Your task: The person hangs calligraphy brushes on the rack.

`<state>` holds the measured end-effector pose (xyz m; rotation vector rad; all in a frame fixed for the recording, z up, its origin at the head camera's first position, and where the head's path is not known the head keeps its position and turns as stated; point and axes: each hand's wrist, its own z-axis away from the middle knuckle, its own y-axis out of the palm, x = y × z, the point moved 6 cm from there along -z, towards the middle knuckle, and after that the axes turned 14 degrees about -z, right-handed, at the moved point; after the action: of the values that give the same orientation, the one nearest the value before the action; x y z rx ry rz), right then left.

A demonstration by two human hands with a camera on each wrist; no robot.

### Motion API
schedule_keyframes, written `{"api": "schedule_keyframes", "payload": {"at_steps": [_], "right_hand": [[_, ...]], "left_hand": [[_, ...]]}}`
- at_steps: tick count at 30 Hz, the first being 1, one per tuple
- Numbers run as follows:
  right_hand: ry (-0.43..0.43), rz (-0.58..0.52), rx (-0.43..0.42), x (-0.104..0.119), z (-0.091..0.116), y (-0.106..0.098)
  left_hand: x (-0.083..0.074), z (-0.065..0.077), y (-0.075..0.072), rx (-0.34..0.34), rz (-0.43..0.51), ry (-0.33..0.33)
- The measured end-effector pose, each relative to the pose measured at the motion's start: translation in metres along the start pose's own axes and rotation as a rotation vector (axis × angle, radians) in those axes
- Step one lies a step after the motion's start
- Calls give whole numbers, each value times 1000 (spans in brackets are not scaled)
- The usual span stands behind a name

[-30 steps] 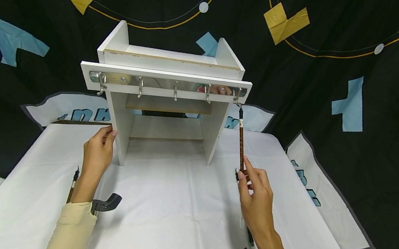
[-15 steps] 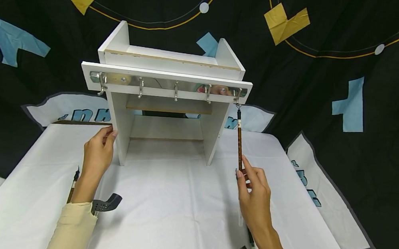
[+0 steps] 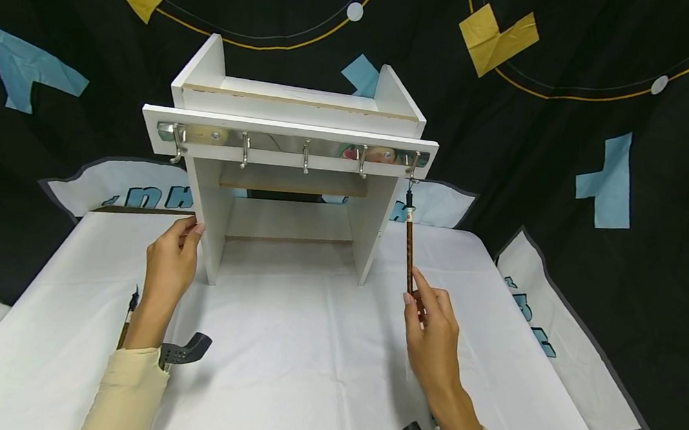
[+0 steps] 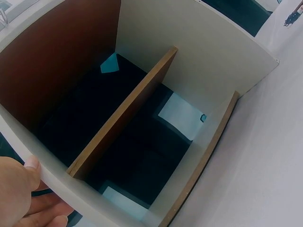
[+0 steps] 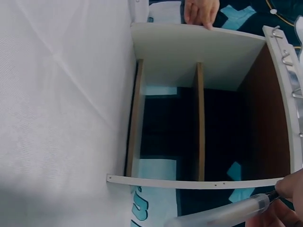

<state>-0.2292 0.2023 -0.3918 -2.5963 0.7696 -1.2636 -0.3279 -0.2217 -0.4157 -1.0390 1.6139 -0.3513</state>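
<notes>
In the head view my right hand (image 3: 433, 334) pinches a slim brown calligraphy brush (image 3: 409, 245) low on its handle. The brush stands nearly upright, its black end and thin loop at the rightmost hook (image 3: 413, 166); whether the loop sits on the hook I cannot tell. Its translucent cap (image 5: 222, 213) shows in the right wrist view. My left hand (image 3: 171, 264) grips the front edge of the left side panel of a white shelf unit (image 3: 289, 147); in the left wrist view the thumb (image 4: 32, 163) lies on the panel's edge, the fingers outside it.
Several metal hooks line the shelf's front rail, among them a middle hook (image 3: 306, 156). Another brush (image 3: 127, 319) lies on the white tablecloth (image 3: 279, 375), partly hidden by the left forearm. Black curtain (image 3: 549, 158) with coloured pieces hangs behind.
My right hand has shifted slightly left. The brush's black end has also moved a little left and down beneath the hook. My left hand keeps its place on the side panel.
</notes>
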Motion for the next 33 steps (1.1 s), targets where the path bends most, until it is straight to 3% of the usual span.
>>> {"api": "schedule_keyframes", "payload": {"at_steps": [21, 33], "right_hand": [[30, -14, 8, -22, -8, 30], [59, -70, 5, -39, -26, 50]], "left_hand": [[-1, 0, -1, 1, 19, 4], [0, -1, -2, 0, 25, 8]]}}
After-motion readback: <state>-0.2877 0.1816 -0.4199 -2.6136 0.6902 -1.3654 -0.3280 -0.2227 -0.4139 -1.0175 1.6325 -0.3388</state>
